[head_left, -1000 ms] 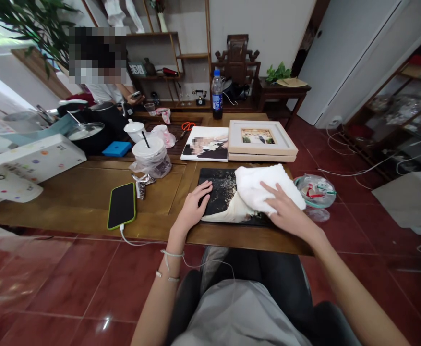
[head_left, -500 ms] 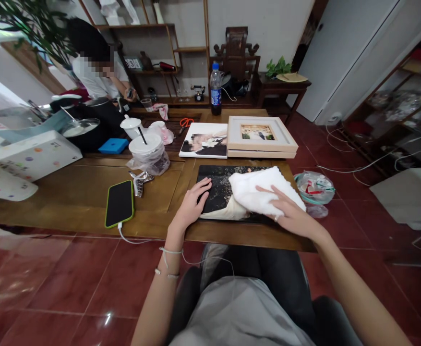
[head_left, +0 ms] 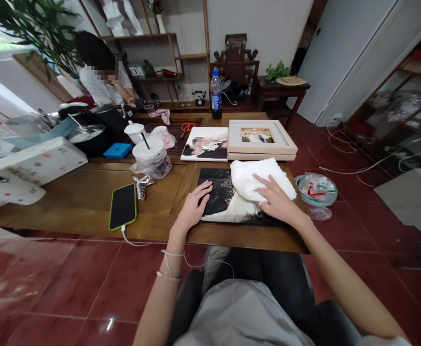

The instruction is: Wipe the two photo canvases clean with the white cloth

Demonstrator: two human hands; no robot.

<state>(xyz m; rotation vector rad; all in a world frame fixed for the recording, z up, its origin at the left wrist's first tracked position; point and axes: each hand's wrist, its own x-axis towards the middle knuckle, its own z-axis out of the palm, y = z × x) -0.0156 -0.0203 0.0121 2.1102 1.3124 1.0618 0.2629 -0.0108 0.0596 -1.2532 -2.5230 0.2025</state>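
A dark photo print (head_left: 219,197) lies flat near the front edge of the wooden table (head_left: 84,202). My left hand (head_left: 193,206) rests on its left edge with the fingers spread flat, holding nothing. My right hand (head_left: 273,199) presses down on a folded white towel (head_left: 258,179) that covers the right part of the print, fingers laid over the cloth.
Behind the print lie a canvas photo (head_left: 206,144) and a stacked cream picture frame (head_left: 260,139). A green-cased phone (head_left: 123,205) on a cable, a bagged drink cup (head_left: 150,156), a blue bottle (head_left: 216,93) and white boxes (head_left: 33,158) crowd the table. Another person sits at the far left.
My right hand slid the towel up and to the left across the print. My left hand stayed on the print's left edge. The view shifted slightly.
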